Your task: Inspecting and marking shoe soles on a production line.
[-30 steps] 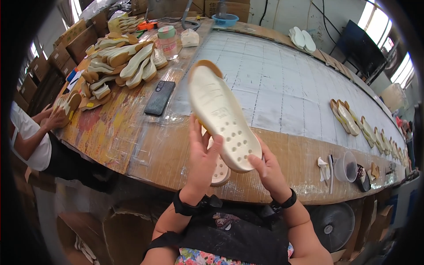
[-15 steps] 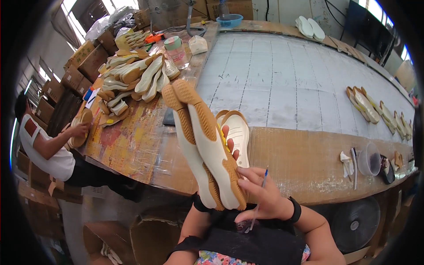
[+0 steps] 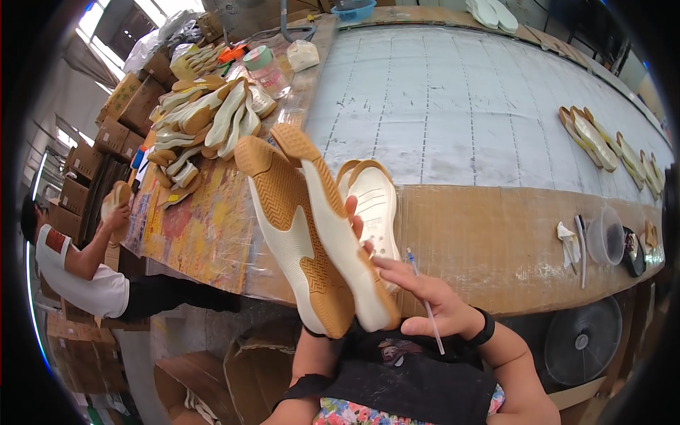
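Left fingers (image 3: 356,225) clamped two soles (image 3: 338,241); right fingers (image 3: 405,274), just beside, gripped a pen (image 3: 431,319); more soles (image 3: 372,202) lay beyond.

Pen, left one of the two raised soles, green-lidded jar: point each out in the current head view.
Pen (image 3: 433,327), head view: lower part of the barrel.
Left raised sole (image 3: 292,239), head view: white middle of the underside.
Green-lidded jar (image 3: 268,73), head view: side of the body.
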`<move>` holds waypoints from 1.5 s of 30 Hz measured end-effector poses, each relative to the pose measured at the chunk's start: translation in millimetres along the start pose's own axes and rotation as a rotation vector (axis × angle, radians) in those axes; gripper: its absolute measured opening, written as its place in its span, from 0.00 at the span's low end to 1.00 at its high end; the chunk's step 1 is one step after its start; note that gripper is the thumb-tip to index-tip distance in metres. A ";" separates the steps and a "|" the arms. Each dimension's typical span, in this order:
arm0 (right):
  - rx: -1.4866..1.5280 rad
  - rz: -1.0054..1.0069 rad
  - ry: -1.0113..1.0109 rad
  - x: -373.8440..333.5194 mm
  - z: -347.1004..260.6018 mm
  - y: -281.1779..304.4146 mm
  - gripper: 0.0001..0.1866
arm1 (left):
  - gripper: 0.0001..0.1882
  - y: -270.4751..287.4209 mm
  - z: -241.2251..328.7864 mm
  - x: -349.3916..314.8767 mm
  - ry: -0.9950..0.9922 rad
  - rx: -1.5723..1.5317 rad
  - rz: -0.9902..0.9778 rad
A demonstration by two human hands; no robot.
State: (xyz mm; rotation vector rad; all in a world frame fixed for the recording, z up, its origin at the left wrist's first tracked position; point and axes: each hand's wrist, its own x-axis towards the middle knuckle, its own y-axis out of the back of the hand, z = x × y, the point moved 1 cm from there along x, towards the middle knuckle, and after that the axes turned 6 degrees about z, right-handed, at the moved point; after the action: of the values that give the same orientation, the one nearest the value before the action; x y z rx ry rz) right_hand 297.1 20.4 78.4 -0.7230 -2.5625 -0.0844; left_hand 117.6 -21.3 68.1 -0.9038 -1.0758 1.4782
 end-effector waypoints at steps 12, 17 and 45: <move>0.041 0.270 -0.511 -4.2 67.7 9.3 0.36 | 0.16 4.1 23.3 10.0 0.087 0.784 0.462; -0.320 0.242 -0.446 12.6 58.7 -1.2 0.38 | 0.19 12.6 27.6 6.0 0.144 0.822 0.577; 0.333 0.271 -0.230 1.1 -3.3 -33.2 0.38 | 0.23 57.6 16.4 -35.7 0.062 0.323 0.485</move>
State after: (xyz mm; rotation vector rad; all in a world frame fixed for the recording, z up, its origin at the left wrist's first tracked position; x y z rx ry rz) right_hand 280.9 -8.3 84.1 -0.9821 -2.5665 0.5275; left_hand 90.5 -61.9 18.3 -1.0099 -0.5643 1.9393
